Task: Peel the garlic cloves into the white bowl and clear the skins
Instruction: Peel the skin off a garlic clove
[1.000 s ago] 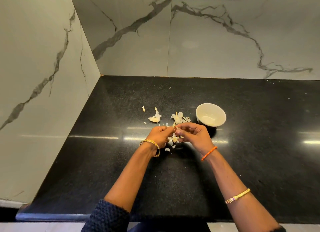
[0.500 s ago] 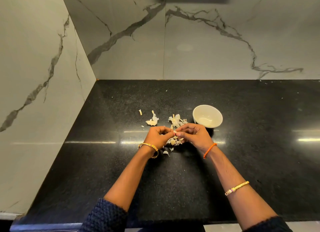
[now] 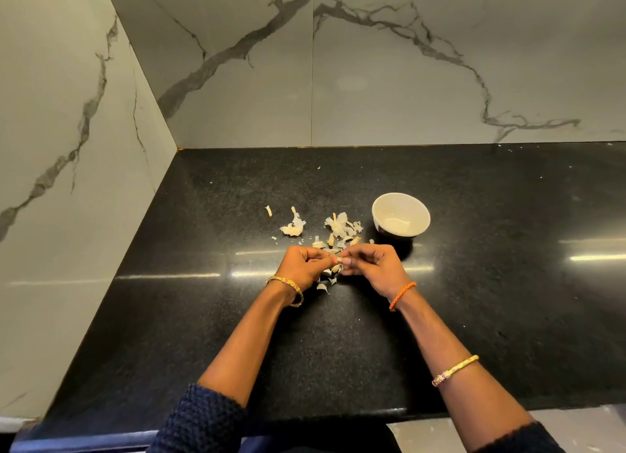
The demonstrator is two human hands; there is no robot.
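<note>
Both hands meet over the middle of the black speckled stone surface: my left hand and my right hand have their fingers curled in, and their tips pinch a small pale garlic clove between them. I judge I am working the skin off this clove, but it is too small here for me to tell how much skin clings to it.

Just far of my hands, a loose heap of papery white garlic skins lies on the surface, with a second clump to its left and a small stray bit further left. More curled scraps lie near, under and between my wrists. Some pieces in the heap may be cloves not yet peeled; I cannot tell them from skin.

To the right of the heap, close beside it but not touching, the small round white bowl stands upright. Its inside looks bare apart from a pale sheen at the bottom, so I see no peeled clove in it for certain.

By my reckoning the task is in its early-to-middle part: skins have come off, the clove in hand has yet to go into the bowl, and none of the skins are cleared.
</note>
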